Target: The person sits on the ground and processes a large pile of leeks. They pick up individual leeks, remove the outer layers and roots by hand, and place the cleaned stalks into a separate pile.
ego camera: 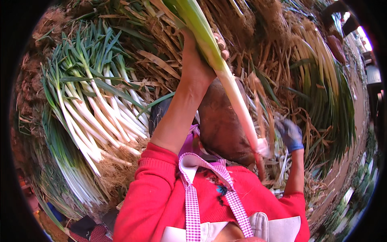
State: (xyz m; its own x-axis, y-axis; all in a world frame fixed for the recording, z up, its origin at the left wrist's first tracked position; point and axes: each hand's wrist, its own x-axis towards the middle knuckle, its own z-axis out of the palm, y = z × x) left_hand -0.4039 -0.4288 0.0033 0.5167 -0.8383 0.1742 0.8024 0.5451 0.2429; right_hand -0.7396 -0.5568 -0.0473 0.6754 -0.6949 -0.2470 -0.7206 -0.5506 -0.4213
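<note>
A long green onion or leek (239, 99) slants across the middle, green leaves at the top and white shank pointing down right to its blurred root end. My bare left hand (198, 62) is wrapped around its green upper part, fingers curled over the far side. My right hand (288, 133), in a blue-grey glove, is at the right, apart from the shank and blurred; whether it holds anything cannot be told. Blurred brown dry leaves (260, 93) hang between the shank and this hand. A brown rounded surface (222, 121) lies beneath the stalk.
Cleaned stalks with white shanks and roots lie in a pile (96, 112) at the left, with another bundle (72, 172) below. Unpeeled, rooted stalks (242, 24) lie at the top. A green bundle (323, 75) rests at the right, and dry leaf litter (281, 169) below my right hand.
</note>
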